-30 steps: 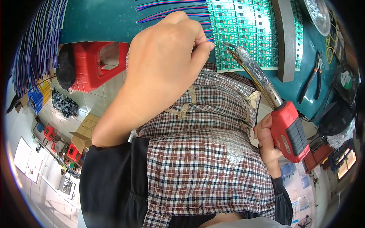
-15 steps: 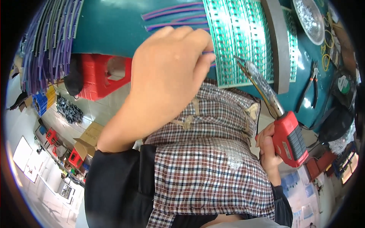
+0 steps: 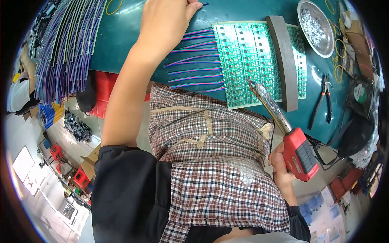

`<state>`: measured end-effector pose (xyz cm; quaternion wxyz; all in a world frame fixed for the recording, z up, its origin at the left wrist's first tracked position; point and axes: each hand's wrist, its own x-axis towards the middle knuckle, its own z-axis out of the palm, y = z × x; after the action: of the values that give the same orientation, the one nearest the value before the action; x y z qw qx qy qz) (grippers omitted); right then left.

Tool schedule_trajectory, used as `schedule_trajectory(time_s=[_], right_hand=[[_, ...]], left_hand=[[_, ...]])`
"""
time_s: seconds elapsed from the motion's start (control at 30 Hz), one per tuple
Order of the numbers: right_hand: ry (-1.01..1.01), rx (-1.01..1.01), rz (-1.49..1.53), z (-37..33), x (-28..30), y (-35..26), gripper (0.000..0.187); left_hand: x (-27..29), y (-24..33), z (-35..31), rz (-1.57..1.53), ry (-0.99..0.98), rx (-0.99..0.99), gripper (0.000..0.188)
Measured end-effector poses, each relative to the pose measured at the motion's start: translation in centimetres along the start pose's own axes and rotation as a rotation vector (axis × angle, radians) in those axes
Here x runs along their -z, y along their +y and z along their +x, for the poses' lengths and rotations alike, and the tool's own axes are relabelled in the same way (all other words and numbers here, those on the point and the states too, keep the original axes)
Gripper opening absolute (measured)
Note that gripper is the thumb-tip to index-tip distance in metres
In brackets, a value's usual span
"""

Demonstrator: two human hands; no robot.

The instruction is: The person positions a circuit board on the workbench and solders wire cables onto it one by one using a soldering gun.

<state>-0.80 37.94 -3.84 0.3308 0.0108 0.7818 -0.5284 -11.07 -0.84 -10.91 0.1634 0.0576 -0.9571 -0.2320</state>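
My left hand [image 3: 164, 26] is at the top edge, thumb and fingers closed, partly cut off by the picture's rim. A short dark blue wire end [image 3: 205, 4] sticks out by its fingertips. Below it, several blue, pink and purple wires [image 3: 194, 76] run in rows to the left edge of a green circuit board panel [image 3: 239, 60]. My right hand [image 3: 280, 165] grips a red-handled soldering gun [image 3: 300, 154]. The gun's long, foil-like wrapped barrel slants up to the left, with its tip over the lower part of the panel.
A dark grey bar [image 3: 283, 62] lies across the panel. Right of it are a metal bowl [image 3: 329, 46] with silvery bits, orange-handled cutters [image 3: 324, 99] and yellow rubber bands [image 3: 338, 73]. Bundled wires [image 3: 69, 48] hang over the table's left edge; a person [image 3: 23, 81] is at far left.
My left hand has moved up and away from the panel's left edge, uncovering the rows of wires there. The soldering gun stays in my right hand, shifted only slightly in view.
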Motion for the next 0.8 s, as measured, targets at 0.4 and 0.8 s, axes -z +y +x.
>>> schedule_trajectory(time_s=[0.4, 0.8], right_hand=[[0.022, 0.104, -0.002, 0.7, -0.3, 0.1, 0.016], [0.012, 0.183, -0.049, 0.6, -0.3, 0.1, 0.016]], left_hand=[[4.8, 6.4, -2.7, -0.513, -0.241, 0.63, 0.011], [4.2, 8.7, -9.8, -0.483, -0.323, 0.264, 0.009]])
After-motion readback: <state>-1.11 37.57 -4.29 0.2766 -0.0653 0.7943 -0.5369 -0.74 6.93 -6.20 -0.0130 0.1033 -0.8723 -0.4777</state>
